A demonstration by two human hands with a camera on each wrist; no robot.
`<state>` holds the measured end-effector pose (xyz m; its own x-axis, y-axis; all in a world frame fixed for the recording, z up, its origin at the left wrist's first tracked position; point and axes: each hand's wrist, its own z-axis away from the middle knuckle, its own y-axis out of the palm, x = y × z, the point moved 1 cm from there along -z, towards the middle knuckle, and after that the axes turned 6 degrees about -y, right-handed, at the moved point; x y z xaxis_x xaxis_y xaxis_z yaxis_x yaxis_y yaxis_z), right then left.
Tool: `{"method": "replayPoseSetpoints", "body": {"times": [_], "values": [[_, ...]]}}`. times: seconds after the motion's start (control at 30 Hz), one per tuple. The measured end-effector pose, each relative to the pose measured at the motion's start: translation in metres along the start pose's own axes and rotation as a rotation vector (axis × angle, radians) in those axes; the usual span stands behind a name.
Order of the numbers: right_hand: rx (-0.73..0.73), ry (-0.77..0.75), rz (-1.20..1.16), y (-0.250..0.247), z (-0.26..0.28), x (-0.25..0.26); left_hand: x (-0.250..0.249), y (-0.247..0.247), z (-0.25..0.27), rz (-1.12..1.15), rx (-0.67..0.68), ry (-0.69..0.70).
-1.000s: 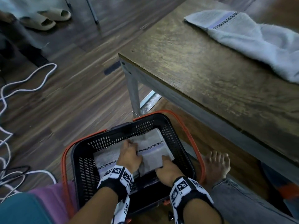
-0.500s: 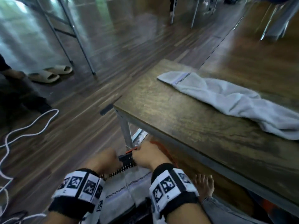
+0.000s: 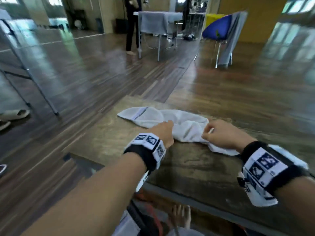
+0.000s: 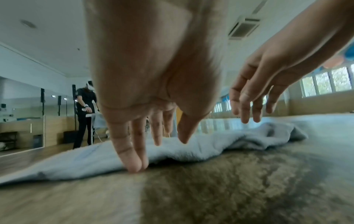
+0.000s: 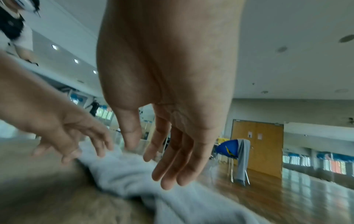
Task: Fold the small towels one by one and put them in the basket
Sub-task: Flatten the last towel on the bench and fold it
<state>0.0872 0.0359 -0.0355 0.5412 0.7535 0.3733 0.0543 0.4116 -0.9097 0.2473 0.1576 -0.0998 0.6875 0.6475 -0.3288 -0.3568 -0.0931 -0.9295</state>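
Observation:
A crumpled white towel (image 3: 184, 125) with a dark stitched band lies on the brown table (image 3: 196, 167). My left hand (image 3: 164, 132) is at its near left side. In the left wrist view the fingertips (image 4: 136, 165) are straight and touch the towel's (image 4: 201, 150) near edge against the table. My right hand (image 3: 219, 133) is over the towel's right end. In the right wrist view its fingers (image 5: 172, 171) are straight and hover just above the towel (image 5: 124, 174), holding nothing. The black basket (image 3: 136, 217) with an orange handle shows partly under the table edge.
My bare foot (image 3: 180, 217) is beside the basket on the wooden floor. Farther back stand a person (image 3: 131, 23), a table draped in grey cloth (image 3: 153, 23) and a blue chair (image 3: 216, 28). Slippers (image 3: 13, 114) and metal stand legs (image 3: 39, 87) are at the left.
Both hands have come up out of the basket, leaving the folded towel there, and reached forward to the towel on the table. The head view has lifted from the basket to the table.

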Motion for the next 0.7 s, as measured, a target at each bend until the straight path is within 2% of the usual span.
{"method": "replayPoseSetpoints", "body": {"times": [0.1,0.17,0.23,0.3,0.33,0.43,0.5,0.6,0.67,0.7], "values": [[0.066,0.014,-0.006,0.024,-0.007,-0.041,-0.020,0.029,-0.031,-0.140,0.030,-0.079],[0.062,-0.001,-0.005,0.035,-0.011,-0.059,-0.030,0.034,-0.041,-0.206,-0.051,-0.133],[0.025,-0.015,-0.015,0.039,-0.014,-0.072,-0.040,0.031,-0.047,-0.298,-0.137,-0.121],[-0.011,-0.014,-0.096,0.040,-0.014,-0.080,-0.050,0.022,-0.047,-0.298,-0.191,-0.052],[-0.031,-0.022,-0.149,0.038,-0.012,-0.081,-0.058,0.014,-0.043,-0.227,-0.214,0.008],[-0.150,-0.072,-0.274,0.027,0.002,-0.081,-0.099,-0.010,-0.022,0.141,-0.211,0.271],[-0.246,-0.069,-0.300,0.015,0.016,-0.084,-0.133,-0.023,-0.004,0.277,-0.193,0.445],[-0.425,0.032,-0.472,-0.004,0.037,-0.104,-0.176,-0.031,0.017,0.397,-0.242,0.513],[-0.586,0.107,-0.694,-0.013,0.055,-0.124,-0.192,-0.032,0.023,0.410,-0.171,0.496],[-0.670,0.153,-0.856,-0.019,0.065,-0.133,-0.196,-0.030,0.025,0.324,-0.111,0.474]]}}
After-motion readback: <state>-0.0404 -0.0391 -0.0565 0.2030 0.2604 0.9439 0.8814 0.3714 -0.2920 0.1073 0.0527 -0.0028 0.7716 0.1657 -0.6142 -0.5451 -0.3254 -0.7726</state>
